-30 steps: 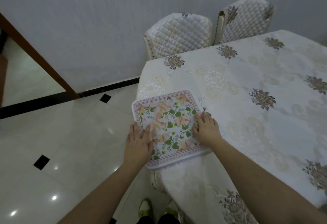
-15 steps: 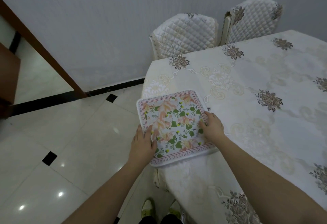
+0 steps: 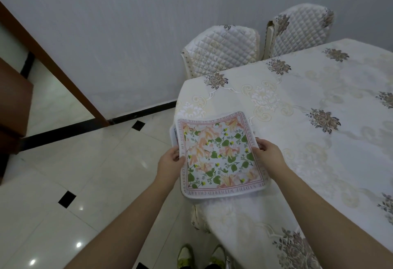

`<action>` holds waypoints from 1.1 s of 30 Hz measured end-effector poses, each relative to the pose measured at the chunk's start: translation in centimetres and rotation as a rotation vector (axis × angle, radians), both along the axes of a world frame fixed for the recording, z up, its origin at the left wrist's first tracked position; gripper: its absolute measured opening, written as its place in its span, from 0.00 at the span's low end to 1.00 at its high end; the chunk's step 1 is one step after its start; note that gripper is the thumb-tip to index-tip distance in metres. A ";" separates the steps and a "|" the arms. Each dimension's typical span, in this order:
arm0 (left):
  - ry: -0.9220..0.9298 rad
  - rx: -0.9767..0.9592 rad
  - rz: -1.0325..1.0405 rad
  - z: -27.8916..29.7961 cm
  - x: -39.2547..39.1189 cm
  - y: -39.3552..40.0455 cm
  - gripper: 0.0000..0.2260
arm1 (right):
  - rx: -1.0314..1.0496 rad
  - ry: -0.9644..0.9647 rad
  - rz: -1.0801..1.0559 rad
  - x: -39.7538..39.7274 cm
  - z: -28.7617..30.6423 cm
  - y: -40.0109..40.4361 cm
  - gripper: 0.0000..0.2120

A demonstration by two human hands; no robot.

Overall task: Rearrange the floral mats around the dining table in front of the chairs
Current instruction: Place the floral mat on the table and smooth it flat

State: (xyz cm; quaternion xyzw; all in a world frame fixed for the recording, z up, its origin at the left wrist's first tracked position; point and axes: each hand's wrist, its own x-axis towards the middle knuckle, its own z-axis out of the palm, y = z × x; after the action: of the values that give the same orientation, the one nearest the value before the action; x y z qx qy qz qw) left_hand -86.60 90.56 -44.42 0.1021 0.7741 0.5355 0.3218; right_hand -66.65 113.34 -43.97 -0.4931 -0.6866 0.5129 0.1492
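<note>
Both hands grasping a floral mat [image 3: 221, 156] at the near corner of the dining table [image 3: 308, 141]

Dining table, draped in a cream embroidered cloth, fills the right side of the view; two chairs [image 3: 223, 49] in quilted white covers stand side by side at its far edge against the grey wall; glossy white floor tiles [image 3: 74, 183] with small black insets lie to the left; the floral mat, square with a lettered border, sits over the table corner with its left part overhanging the edge, and the edge of a second mat [image 3: 173, 134] shows beneath it at upper left; left hand [image 3: 169, 163] grips the mat's left edge, right hand [image 3: 269, 153] grips its right edge; yellow-green shoes [image 3: 186, 256] appear at the bottom
</note>
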 end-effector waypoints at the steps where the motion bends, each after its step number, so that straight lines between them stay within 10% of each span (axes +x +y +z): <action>1: -0.047 0.018 0.020 0.2 -0.2 0.0 0.18 | -0.008 0.025 -0.011 0.4 0.3 -0.3 0.12; 33: -0.209 0.216 -0.717 9.4 8.1 8.8 0.10 | -0.048 0.443 -0.811 22.3 9.4 -14.8 0.09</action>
State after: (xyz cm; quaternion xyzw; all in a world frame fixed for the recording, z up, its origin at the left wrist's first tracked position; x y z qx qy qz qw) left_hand -78.47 99.39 -34.97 0.3445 0.5914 0.4748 0.5532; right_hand -44.34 98.51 -34.61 -0.6039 -0.3775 0.5219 0.4694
